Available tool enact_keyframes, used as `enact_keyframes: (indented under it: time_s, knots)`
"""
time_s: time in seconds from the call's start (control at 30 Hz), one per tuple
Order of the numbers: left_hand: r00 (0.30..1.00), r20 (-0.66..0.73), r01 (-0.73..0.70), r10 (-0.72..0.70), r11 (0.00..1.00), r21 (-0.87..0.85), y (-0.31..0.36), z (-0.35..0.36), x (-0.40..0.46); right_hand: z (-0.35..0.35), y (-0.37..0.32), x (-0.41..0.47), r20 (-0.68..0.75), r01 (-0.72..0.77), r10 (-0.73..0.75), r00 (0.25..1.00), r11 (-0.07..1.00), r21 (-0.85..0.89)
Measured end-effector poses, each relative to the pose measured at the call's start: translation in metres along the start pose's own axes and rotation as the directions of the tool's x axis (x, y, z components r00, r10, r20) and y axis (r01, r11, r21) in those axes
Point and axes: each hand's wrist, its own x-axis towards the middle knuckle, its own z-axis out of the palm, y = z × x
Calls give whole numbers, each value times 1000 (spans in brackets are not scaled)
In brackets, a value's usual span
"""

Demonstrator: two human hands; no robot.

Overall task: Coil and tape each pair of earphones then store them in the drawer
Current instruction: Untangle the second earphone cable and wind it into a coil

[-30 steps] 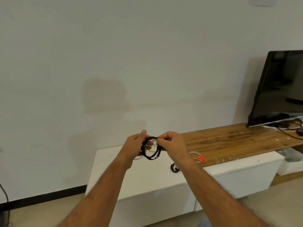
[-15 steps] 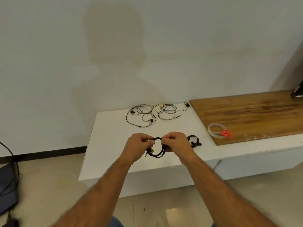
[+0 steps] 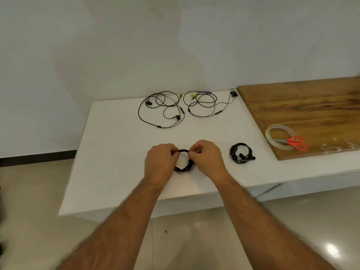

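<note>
Both-handed: left hand [image 3: 158, 162] and right hand [image 3: 207, 159] pinching black earphone coil [image 3: 183, 168] from either side, just above white cabinet top [image 3: 109, 152]. Right of coil: finished coil [image 3: 241, 156]. Behind coil: two loose earphones [image 3: 161, 109] [image 3: 204, 104]. Far right of coil: tape roll [image 3: 280, 136], scissors [image 3: 295, 142] on wooden board [image 3: 303, 106].

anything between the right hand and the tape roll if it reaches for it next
Only one thing lies roughly along that path: the finished earphone coil, flat on the white cabinet top between the right hand and the tape roll. It is low and easy to pass over. The scissors rest on the roll.
</note>
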Motion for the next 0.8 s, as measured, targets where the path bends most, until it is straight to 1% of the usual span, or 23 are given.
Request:
enact_keyframes:
  time_s: [0.17, 0.3, 0.53, 0.8]
  knots:
    - [1000, -8, -8, 8, 997, 80, -2, 4, 6, 2, 3, 3, -1, 83, -85, 996, 976, -204]
    - [1000, -16, -7, 8, 995, 101, -3, 6, 7, -8, 5, 5, 11, 102, -103, 995, 958, -269]
    - [999, -36, 26, -21, 991, 134, -3, 6, 7, -15, 7, 4, 21, 115, -114, 993, 959, -258]
    - [999, -6, 36, -35, 996, 85, -5, 1, 7, -17, 6, 1, 32, 125, -121, 992, 955, -270]
